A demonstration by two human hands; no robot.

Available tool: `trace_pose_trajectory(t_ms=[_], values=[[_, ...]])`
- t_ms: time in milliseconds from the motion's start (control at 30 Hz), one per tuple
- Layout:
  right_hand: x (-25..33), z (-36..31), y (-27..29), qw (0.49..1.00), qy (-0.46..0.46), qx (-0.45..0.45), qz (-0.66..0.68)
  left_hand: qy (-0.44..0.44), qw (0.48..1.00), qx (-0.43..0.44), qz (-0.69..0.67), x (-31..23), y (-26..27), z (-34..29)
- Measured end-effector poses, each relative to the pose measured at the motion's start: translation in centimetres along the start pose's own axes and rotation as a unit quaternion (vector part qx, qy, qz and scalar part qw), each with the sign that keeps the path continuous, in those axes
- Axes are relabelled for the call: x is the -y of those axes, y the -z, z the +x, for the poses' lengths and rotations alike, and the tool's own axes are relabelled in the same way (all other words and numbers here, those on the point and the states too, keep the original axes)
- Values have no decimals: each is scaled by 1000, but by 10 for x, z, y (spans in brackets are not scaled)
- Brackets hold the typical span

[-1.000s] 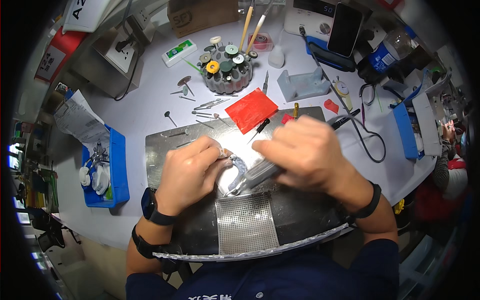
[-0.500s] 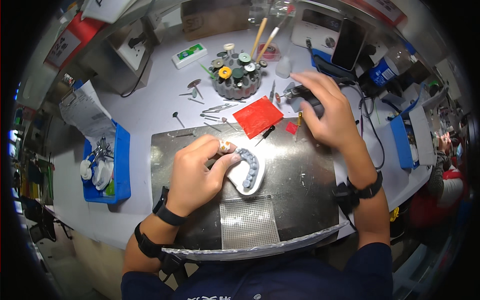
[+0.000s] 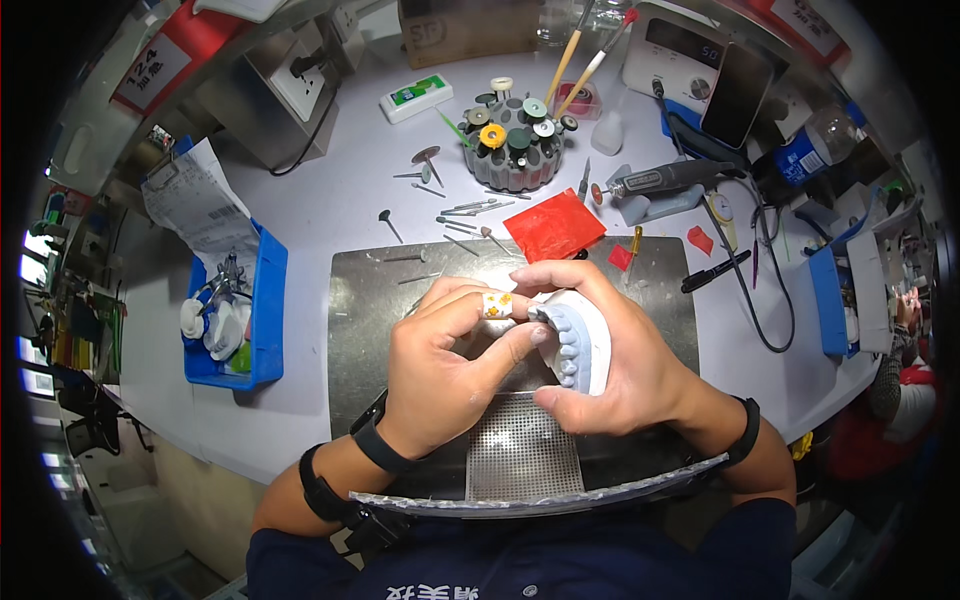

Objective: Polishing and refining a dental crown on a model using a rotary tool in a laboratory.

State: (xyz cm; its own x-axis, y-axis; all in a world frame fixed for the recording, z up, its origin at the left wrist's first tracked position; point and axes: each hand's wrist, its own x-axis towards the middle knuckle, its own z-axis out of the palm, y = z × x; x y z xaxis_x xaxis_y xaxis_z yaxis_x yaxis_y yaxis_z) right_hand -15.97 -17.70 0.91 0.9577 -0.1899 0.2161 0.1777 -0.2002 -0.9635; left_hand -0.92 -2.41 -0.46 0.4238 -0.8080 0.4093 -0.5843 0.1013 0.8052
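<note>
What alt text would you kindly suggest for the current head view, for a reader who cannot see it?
A person's left hand and right hand hold a dental model, grey teeth on a white base, above a dark metal plate. Beyond lie a red packet, small rotary bits and a round bit holder; a corded rotary tool rests at right.
</note>
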Motion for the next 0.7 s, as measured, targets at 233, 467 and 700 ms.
trace_pose_trajectory(t_ms=[233,467,700], values=[[4,1,-1,992,47,-47,-103,150,966,-18,-209,-11,-7,-2],[6,0,-11,991,31,-90,-97,122,976,-31,-180,-14,-6,-2],[14,0,-11,986,39,-105,-120,122,973,-46,-192,-24,-5,1]])
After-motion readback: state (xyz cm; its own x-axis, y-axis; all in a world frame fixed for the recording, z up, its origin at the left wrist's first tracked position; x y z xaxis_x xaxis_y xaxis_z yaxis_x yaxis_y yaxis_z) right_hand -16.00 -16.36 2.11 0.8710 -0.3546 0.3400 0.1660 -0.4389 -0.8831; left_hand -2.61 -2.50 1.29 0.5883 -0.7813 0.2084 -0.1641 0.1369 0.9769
